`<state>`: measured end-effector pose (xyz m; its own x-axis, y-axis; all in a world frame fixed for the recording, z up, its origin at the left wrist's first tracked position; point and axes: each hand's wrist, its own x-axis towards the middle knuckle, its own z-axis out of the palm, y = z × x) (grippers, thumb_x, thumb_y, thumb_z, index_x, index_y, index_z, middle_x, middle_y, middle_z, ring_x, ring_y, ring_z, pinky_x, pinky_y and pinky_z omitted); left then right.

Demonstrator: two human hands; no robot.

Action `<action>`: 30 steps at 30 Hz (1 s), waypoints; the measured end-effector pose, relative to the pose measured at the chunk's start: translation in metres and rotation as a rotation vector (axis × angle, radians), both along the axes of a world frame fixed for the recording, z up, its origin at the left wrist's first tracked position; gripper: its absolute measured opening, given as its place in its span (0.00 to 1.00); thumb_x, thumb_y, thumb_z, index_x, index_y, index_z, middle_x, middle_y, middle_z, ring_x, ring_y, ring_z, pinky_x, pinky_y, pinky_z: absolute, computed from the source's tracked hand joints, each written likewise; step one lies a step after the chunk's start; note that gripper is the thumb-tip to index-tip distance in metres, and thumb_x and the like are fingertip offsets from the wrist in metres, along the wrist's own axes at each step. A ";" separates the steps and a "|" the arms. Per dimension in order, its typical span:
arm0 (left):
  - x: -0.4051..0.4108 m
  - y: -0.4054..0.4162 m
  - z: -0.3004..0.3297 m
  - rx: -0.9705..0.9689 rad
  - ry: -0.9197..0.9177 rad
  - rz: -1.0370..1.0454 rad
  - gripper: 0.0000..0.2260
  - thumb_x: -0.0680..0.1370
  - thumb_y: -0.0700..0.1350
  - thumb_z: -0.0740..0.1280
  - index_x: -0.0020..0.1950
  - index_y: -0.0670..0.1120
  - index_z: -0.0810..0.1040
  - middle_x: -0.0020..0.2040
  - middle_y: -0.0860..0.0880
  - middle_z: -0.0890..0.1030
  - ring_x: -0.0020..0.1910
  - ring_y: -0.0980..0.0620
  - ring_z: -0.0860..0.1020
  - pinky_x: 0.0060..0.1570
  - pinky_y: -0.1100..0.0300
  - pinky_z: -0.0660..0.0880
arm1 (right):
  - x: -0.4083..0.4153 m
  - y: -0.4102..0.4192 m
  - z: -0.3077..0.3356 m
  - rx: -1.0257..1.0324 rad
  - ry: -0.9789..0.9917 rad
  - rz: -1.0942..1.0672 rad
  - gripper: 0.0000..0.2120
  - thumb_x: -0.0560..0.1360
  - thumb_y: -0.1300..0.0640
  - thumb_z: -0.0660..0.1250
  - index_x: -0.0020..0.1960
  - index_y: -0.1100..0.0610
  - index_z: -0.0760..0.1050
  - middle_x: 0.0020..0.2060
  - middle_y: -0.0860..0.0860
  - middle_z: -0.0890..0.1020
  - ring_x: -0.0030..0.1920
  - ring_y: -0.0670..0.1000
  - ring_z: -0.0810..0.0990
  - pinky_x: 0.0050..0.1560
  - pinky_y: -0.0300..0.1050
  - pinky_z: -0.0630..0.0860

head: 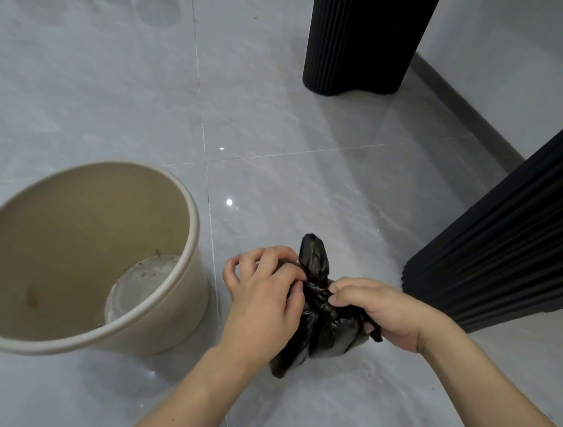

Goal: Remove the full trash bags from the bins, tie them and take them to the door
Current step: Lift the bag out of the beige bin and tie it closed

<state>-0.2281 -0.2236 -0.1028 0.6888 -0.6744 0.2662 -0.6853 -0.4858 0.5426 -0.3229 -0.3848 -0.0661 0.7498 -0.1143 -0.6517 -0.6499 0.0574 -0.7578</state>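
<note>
While the grey tiled floor (pixel 315 130) filled most of the frame, two dark ribbed columns (pixel 365 39) stood at upper centre and at the right edge. Beige bin (pixel 147 307) sat at lower left, tilted toward the camera, liner out, only grime on its bottom.

Black trash bag (pixel 324 327) was at lower centre-right, just beside the bin and apart from it; whether it rested on the floor or hung from the hands could not be told. It looked small and lightly filled: judged light, soft, thin-filmed and slick, likely to tear if yanked.

Left hand (pixel 261 301) had its grip clenched on the twisted neck, fingers curled at the knot. Right hand (pixel 384 312) pinched the other strand of film, pulling to lower right. One free ear (pixel 314 254) stuck up above the knot.

Judgement: best hold is the bunched neck below the knot, where the layered film is strongest.
</note>
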 end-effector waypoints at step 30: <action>-0.001 -0.009 0.018 0.041 0.706 -0.040 0.05 0.69 0.50 0.63 0.35 0.50 0.73 0.37 0.56 0.74 0.41 0.53 0.72 0.49 0.56 0.66 | 0.003 0.002 -0.016 -0.528 -0.093 0.001 0.07 0.75 0.57 0.63 0.43 0.52 0.80 0.38 0.46 0.82 0.37 0.45 0.77 0.37 0.36 0.70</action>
<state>-0.2293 -0.2325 -0.0852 0.6618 -0.7027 -0.2613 -0.1943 -0.4974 0.8455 -0.3198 -0.3828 -0.0823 0.8019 -0.4080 -0.4366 -0.5786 -0.3475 -0.7379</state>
